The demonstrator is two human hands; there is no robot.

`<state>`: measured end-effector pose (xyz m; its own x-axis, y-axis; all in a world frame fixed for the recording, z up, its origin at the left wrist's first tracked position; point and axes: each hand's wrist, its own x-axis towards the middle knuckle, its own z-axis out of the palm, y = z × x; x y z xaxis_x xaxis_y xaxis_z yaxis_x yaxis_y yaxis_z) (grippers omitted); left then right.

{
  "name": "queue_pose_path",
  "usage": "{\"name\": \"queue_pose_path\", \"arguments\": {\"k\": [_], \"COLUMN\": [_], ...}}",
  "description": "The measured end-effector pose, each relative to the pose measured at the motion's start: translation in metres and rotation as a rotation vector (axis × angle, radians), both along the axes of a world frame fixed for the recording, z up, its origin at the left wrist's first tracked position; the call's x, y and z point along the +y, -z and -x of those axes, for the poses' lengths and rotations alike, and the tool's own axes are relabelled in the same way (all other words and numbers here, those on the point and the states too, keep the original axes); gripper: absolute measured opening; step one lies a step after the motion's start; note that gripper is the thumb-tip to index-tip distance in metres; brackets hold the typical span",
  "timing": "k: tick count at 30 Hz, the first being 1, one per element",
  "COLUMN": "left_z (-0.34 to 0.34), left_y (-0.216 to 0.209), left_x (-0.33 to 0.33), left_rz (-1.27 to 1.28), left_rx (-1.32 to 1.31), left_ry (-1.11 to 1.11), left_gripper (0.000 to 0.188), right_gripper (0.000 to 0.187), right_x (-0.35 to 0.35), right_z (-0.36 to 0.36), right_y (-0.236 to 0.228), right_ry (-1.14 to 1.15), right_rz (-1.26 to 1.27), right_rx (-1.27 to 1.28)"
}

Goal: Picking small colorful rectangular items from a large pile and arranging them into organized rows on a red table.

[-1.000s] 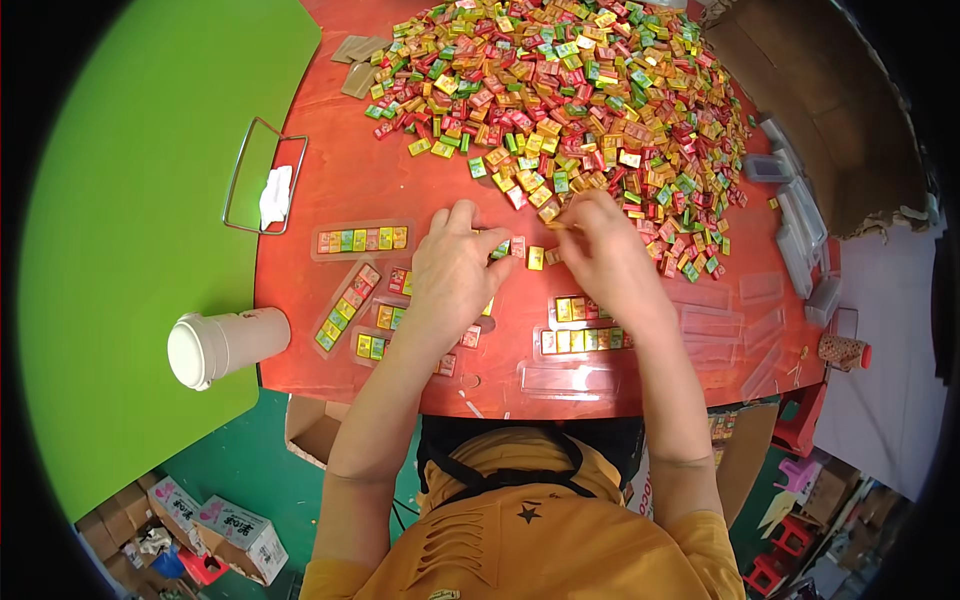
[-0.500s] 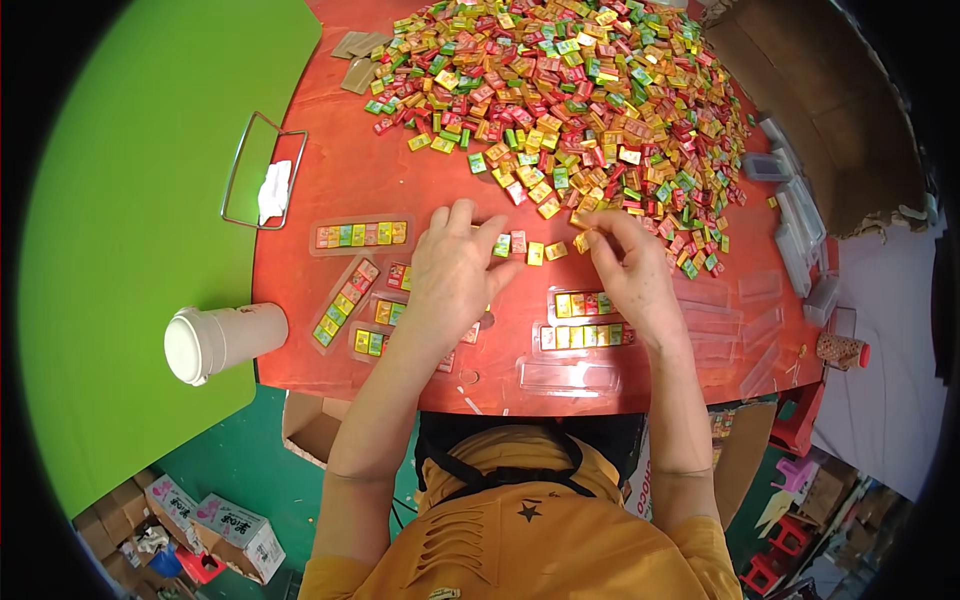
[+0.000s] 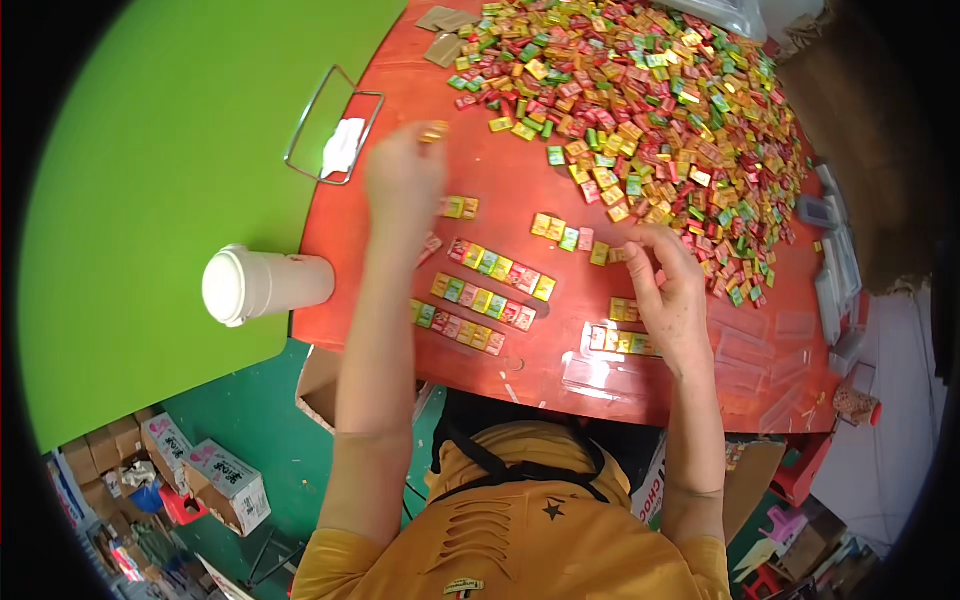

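Note:
My left hand point(image 3: 405, 180), smeared by motion, is raised over the left of the red table point(image 3: 490, 185) and pinches a small yellow-orange wrapped candy point(image 3: 433, 132). My right hand point(image 3: 670, 300) has thumb and forefinger closed at the right end of a short loose row of wrapped candies point(image 3: 568, 238), around a yellow candy point(image 3: 617, 255). Several clear trays filled with candy rows point(image 3: 500, 268) lie between my forearms, partly under the left one. By my right wrist are two more candy rows point(image 3: 620, 340), partly covered by it. A big candy pile point(image 3: 640, 120) spreads across the far side.
A white lidded cup point(image 3: 268, 287) lies at the left edge, near a wire stand point(image 3: 335, 125) with white tissue point(image 3: 343, 147). Flat clear trays point(image 3: 745, 350) lie right of my right hand. Beyond are plastic boxes point(image 3: 830, 290) and a cardboard box point(image 3: 850, 170).
My left hand has lifted away from the loose candy row to the far left with a candy. My right hand stays by the row's right end. The whole view has shifted.

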<state>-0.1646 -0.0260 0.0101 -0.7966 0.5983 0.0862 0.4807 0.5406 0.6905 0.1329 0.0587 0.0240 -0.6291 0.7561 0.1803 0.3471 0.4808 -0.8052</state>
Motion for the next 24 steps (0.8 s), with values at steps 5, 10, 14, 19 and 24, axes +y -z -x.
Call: {"name": "queue_pose_path", "arguments": {"k": [5,10,14,19,24], "left_z": [-0.005,-0.080,-0.109,-0.111,-0.112], "left_y": [-0.008,-0.008,-0.002,0.003,0.003], "left_x": [-0.013,-0.024,-0.010,-0.001,0.012], "left_rz": [-0.053,-0.093,0.013,0.041,0.005], "left_rx": [0.617,0.243,0.187,0.182,0.182], "left_ry": [0.078,0.651,0.770,0.777,0.694], "left_gripper": [0.041,0.041,0.050,0.049,0.039], "right_gripper": [0.012,0.028,0.036,0.036,0.029], "right_x": [0.008,-0.004,-0.004,-0.001,0.011], "right_z": [-0.024,-0.005,0.006,0.012,0.005], "right_y": [-0.001,0.009,0.018,0.023,0.018], "right_ry": [0.149,-0.021,-0.063,-0.049,-0.067], "right_rz": [-0.097,-0.152,-0.109,-0.126,-0.003], "right_rx": [-0.123,-0.291,-0.330,-0.329,-0.139]}}
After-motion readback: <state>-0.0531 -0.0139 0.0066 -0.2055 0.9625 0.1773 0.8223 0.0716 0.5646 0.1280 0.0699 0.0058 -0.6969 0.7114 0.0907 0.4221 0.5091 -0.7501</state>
